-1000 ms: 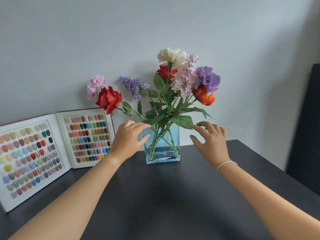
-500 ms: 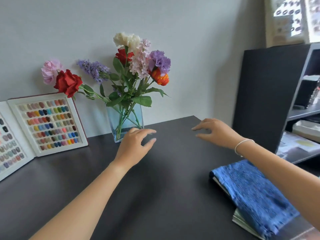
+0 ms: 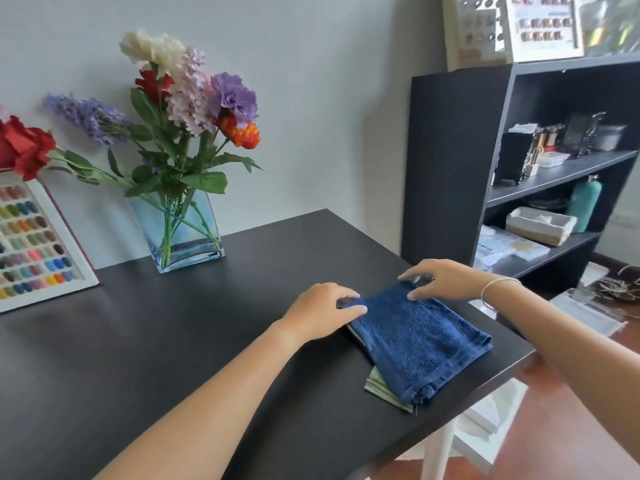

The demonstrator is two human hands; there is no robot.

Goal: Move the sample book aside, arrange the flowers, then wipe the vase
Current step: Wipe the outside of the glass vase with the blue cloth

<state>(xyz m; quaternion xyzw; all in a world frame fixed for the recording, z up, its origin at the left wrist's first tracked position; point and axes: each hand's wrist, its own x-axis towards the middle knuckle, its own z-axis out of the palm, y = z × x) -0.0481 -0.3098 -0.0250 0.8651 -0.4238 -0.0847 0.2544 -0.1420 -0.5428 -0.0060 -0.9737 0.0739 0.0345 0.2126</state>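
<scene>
A folded blue towel (image 3: 419, 341) lies near the right edge of the black table (image 3: 173, 341). My left hand (image 3: 322, 310) rests on the towel's far left corner, fingers spread. At the far right corner lies my right hand (image 3: 440, 278), its fingertips touching the cloth. Neither hand has lifted the towel. A blue glass vase (image 3: 180, 233) with mixed flowers (image 3: 187, 95) stands at the back of the table by the wall. The open sample book (image 3: 38, 244) of coloured nail tips leans at the far left, partly cut off.
A thin greenish booklet (image 3: 381, 389) lies under the towel. To the right of the table stands a black shelf unit (image 3: 457, 161) with boxes, a basket and a teal bottle (image 3: 585, 202). The table's right edge is close to the towel.
Both hands left the vase and moved right and toward me onto the blue towel. The view swung right, so the vase and sample book shifted left.
</scene>
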